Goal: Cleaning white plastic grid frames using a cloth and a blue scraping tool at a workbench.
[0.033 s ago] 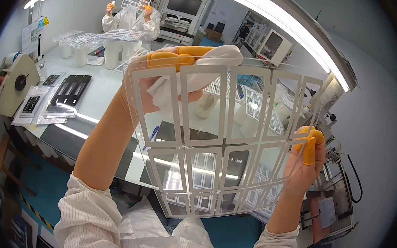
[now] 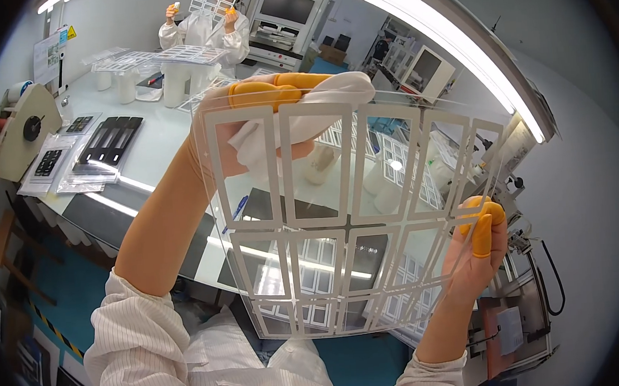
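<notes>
A large clear plastic sheet (image 2: 349,226) printed with rows of pale grey rectangular frames is held up, tilted, in front of me. My right hand (image 2: 483,242), with orange finger cots on, pinches its right edge. At the top left of the sheet, my left hand (image 2: 246,104) is closed on a folded white wiping cloth (image 2: 342,94). This hand also wears orange finger cots. Part of the cloth and palm shows through the clear film, and the cloth lies against or just behind the upper edge; I cannot tell which.
Below is a glass-topped table (image 2: 155,143) with a blue pen (image 2: 237,209) and black panels (image 2: 110,139) at left. Across it, a co-worker (image 2: 205,32) holds a similar sheet beside white containers (image 2: 176,84). A reel machine (image 2: 29,130) stands far left, and a lamp (image 2: 456,36) hangs overhead.
My left hand and the cloth have shifted very slightly left. The sheet and my right hand look the same.
</notes>
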A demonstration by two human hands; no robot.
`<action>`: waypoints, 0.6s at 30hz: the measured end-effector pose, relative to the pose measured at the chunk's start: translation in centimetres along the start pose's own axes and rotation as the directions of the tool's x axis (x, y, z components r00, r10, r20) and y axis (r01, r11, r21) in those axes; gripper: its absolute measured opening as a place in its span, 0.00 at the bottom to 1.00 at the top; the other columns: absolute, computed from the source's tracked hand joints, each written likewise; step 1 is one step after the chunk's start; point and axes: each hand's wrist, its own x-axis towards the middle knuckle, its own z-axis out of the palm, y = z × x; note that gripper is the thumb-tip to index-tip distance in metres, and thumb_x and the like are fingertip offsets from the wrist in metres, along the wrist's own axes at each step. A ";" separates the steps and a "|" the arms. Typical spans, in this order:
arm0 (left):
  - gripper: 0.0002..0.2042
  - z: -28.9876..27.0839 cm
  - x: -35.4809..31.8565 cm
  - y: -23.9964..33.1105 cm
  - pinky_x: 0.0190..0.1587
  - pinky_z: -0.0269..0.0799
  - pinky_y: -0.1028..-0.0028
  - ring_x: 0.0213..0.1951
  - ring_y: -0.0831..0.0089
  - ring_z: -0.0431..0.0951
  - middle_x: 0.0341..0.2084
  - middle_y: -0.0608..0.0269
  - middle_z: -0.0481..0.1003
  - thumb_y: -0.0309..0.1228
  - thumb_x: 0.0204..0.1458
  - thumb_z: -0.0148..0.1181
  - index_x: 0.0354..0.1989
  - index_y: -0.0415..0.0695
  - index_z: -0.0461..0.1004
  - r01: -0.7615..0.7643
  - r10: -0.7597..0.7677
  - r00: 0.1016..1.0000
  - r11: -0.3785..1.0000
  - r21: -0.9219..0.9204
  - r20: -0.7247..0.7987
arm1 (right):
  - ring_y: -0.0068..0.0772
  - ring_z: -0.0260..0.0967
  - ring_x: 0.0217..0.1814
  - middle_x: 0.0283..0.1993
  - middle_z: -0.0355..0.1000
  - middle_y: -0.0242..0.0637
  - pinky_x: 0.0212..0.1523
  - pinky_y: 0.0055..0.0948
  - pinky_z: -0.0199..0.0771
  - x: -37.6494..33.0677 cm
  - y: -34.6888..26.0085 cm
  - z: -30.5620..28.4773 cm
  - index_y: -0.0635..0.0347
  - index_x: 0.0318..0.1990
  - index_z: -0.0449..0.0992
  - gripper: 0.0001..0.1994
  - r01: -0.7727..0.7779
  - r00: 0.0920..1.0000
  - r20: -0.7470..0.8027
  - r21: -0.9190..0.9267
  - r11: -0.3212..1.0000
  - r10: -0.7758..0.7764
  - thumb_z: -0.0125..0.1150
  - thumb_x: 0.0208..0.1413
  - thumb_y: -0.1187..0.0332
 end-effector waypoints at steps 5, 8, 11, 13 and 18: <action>0.19 -2.1 -1.2 -1.5 0.40 0.75 0.63 0.40 0.62 0.73 0.41 0.47 0.67 0.33 0.49 0.49 0.46 0.31 0.64 0.074 -0.074 0.997 0.996 -0.057 0.002 | 0.29 0.62 0.50 0.44 0.66 0.37 0.57 0.32 0.54 0.1 -0.1 0.0 0.65 0.44 0.67 0.12 -0.005 1.000 -0.028 0.000 1.000 0.005 0.52 0.53 0.69; 0.19 0.2 -2.1 -3.3 0.41 0.74 0.71 0.38 0.65 0.74 0.40 0.46 0.68 0.29 0.49 0.48 0.47 0.28 0.62 0.171 -0.169 0.972 0.985 -0.004 -0.163 | 0.29 0.62 0.50 0.43 0.66 0.37 0.57 0.31 0.54 0.2 -0.2 -0.1 0.64 0.43 0.67 0.12 -0.013 0.999 -0.031 -0.002 1.000 0.013 0.52 0.53 0.68; 0.20 -0.6 -2.0 -4.3 0.40 0.74 0.76 0.35 0.67 0.75 0.39 0.44 0.69 0.27 0.49 0.47 0.48 0.26 0.61 0.178 -0.158 0.979 0.970 0.167 -0.126 | 0.28 0.62 0.49 0.43 0.66 0.36 0.57 0.30 0.54 0.2 -0.3 0.1 0.65 0.43 0.67 0.12 -0.017 0.999 -0.045 -0.065 0.998 0.015 0.52 0.53 0.68; 0.20 -0.3 -1.2 -4.2 0.39 0.74 0.75 0.36 0.66 0.75 0.40 0.43 0.69 0.26 0.48 0.47 0.48 0.25 0.61 0.058 -0.056 0.997 0.997 0.046 -0.055 | 0.27 0.62 0.49 0.43 0.67 0.36 0.56 0.30 0.54 0.3 -0.3 0.5 0.65 0.42 0.67 0.11 -0.012 0.999 -0.053 -0.122 0.992 0.006 0.52 0.54 0.68; 0.19 -0.6 -1.0 -3.8 0.41 0.73 0.74 0.37 0.61 0.75 0.39 0.43 0.69 0.25 0.46 0.48 0.46 0.25 0.63 0.062 -0.062 0.998 0.996 -0.060 0.007 | 0.17 0.60 0.35 0.38 0.65 0.32 0.38 0.16 0.59 0.3 -0.3 1.1 0.65 0.41 0.67 0.10 0.021 0.992 -0.115 -0.229 0.973 -0.048 0.54 0.52 0.72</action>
